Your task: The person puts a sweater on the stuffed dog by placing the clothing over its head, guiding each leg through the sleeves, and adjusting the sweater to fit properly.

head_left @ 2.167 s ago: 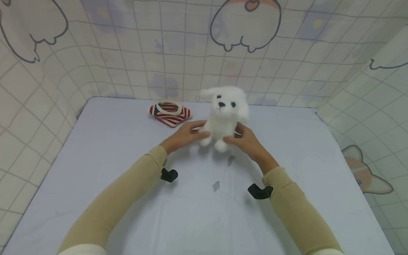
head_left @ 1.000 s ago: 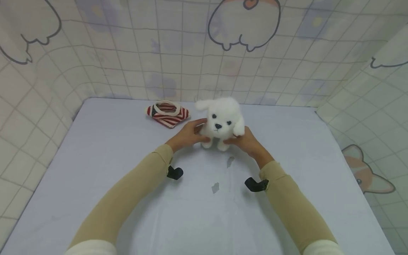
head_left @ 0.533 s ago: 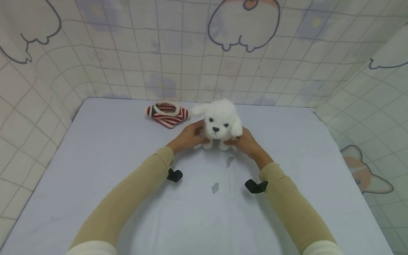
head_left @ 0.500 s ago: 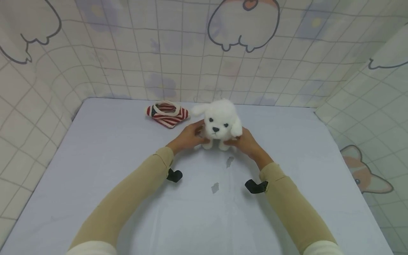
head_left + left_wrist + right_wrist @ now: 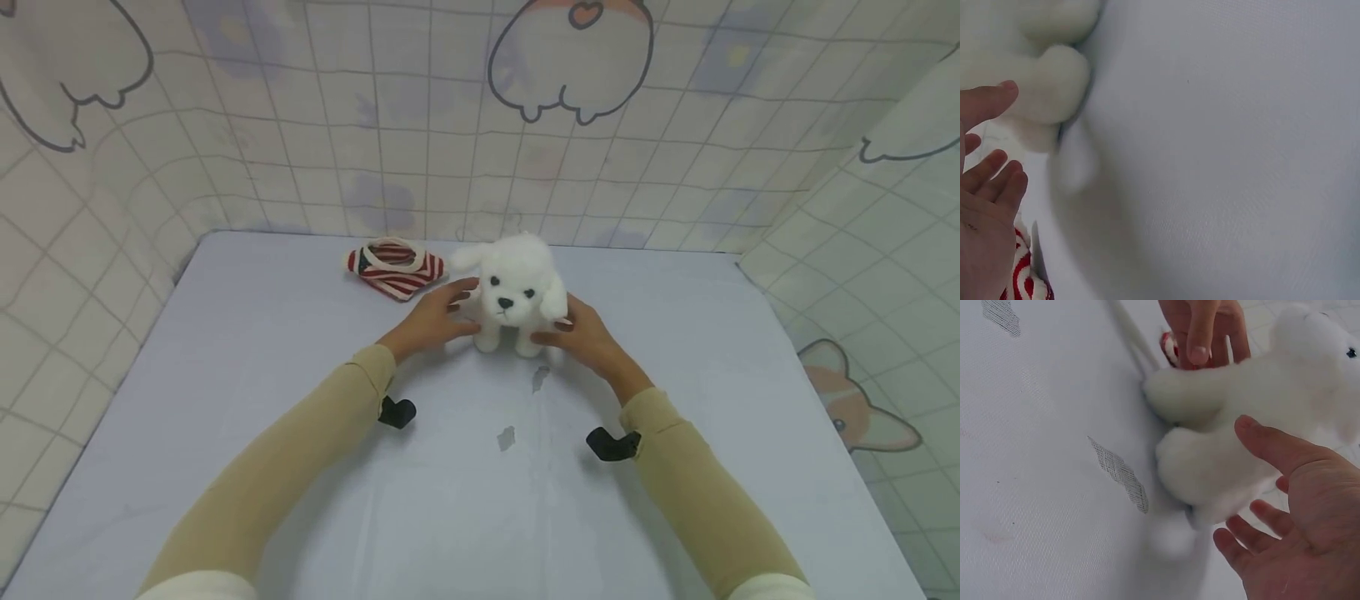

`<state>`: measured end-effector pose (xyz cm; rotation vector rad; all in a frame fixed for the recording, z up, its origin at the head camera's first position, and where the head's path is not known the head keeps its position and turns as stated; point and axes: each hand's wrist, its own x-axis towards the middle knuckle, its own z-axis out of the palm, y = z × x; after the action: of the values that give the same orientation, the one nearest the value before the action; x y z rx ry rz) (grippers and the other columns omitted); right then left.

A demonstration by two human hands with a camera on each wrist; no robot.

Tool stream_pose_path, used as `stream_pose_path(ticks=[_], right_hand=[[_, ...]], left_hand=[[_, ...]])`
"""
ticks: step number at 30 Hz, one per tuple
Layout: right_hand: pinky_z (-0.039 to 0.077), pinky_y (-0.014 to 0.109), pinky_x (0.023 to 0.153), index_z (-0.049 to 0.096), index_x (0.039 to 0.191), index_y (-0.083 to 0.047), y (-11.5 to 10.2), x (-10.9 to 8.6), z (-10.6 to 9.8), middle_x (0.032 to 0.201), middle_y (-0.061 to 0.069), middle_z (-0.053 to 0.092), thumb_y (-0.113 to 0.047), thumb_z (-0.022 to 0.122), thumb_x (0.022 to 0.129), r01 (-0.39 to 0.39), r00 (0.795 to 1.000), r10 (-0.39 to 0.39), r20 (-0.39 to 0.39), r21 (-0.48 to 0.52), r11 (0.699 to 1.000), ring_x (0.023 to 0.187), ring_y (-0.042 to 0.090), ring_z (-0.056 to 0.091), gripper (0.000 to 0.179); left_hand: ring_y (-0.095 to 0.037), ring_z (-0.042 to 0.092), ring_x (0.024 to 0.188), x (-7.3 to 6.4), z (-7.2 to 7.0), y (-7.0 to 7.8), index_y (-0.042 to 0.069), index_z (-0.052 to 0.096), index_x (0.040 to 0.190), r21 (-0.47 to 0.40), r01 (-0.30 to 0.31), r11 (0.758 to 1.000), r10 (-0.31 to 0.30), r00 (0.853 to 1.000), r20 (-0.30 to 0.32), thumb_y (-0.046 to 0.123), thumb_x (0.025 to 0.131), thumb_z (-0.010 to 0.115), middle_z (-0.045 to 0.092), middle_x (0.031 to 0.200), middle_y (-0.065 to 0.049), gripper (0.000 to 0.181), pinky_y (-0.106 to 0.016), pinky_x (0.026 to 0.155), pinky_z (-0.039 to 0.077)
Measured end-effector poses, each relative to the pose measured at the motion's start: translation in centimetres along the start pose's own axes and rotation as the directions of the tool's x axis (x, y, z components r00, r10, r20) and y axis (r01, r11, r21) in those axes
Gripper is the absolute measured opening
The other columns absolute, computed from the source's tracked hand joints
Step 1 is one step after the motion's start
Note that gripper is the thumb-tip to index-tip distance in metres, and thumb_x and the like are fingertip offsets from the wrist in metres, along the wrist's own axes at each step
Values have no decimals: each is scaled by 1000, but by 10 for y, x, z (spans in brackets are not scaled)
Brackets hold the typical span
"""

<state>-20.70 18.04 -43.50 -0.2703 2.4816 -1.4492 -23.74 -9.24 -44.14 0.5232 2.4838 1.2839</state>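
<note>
A white plush dog (image 5: 521,262) stands on its feet at the back of the table, its head toward me. My left hand (image 5: 435,321) is at its side with fingers and thumb spread apart; in the left wrist view the thumb lies over a front leg (image 5: 1060,81). On the other side my right hand (image 5: 588,337) is likewise spread, the thumb close over the body in the right wrist view and the fingers (image 5: 1250,534) apart from it. Neither hand grips the toy. Left of the dog lies a red-and-white striped garment (image 5: 397,279) with a white neck band.
The white table (image 5: 450,517) carries two small grey patches (image 5: 507,438) in front of the dog. Behind and at the sides hangs a checked curtain (image 5: 420,158) with cartoon animals. A black wrist mount (image 5: 397,412) juts out below the left sleeve.
The dog was tilted back in both hands, then came down onto its feet and shifted slightly left. Now both hands have loosened and moved a little outward from its sides.
</note>
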Motion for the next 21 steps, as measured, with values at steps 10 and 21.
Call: stream_pose_path(ticks=[10,21], right_hand=[[37,49,112,38,147,-25,-3,-11,-12,154,1,37,-28,78,81,-21,999,22,-50,21,1000,140,31,40,77],[34,51,113,38,147,-20,-12,-25,-13,152,7,39,-22,75,85,27,998,-24,-53,68,997,140,32,38,72]], left_hand=[[-27,43,136,-10,-28,7,13,45,142,101,23,995,-11,992,-123,29,90,68,46,146,-7,59,-43,113,37],[-27,40,137,-15,-54,1,14,49,138,222,29,975,26,970,-243,26,92,66,47,144,-8,51,-48,114,33]])
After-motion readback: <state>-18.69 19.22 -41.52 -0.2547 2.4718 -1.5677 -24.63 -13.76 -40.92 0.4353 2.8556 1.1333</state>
